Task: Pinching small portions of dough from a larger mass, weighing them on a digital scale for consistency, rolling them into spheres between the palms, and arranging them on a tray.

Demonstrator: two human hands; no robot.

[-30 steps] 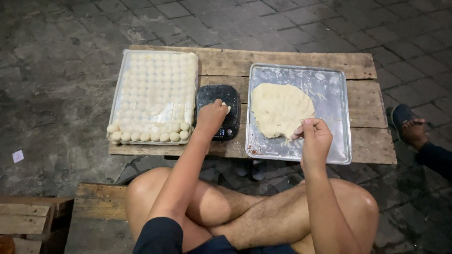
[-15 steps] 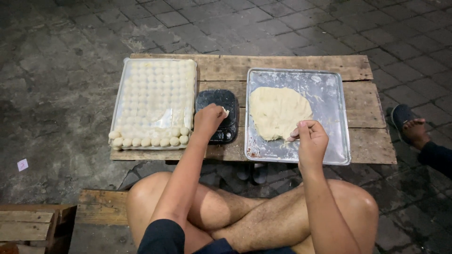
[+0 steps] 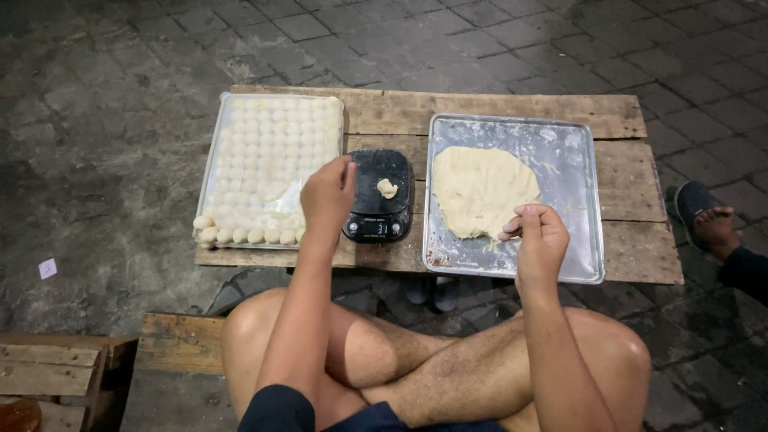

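A small lump of dough (image 3: 387, 188) lies on the black kitchen scale (image 3: 378, 214) in the middle of the wooden pallet table (image 3: 480, 106). My left hand (image 3: 326, 198) hovers just left of the scale with loose fingers and holds nothing. A flat slab of pale dough (image 3: 480, 188) lies on the metal tray (image 3: 570, 172) to the right. My right hand (image 3: 540, 236) is at the slab's near right edge, its fingers pinched together on a small bit of dough. On the left, a tray (image 3: 210, 168) is filled with rows of several small dough balls (image 3: 268, 152).
I sit cross-legged on a low wooden bench (image 3: 172, 348), knees close under the table's front edge. Another person's sandalled foot (image 3: 704, 220) rests on the stone paving at the right. A wooden crate (image 3: 48, 372) stands at the lower left.
My left hand has lifted off the scale and drawn left, leaving a dough lump on it. My right hand has pulled back slightly from the slab's edge.
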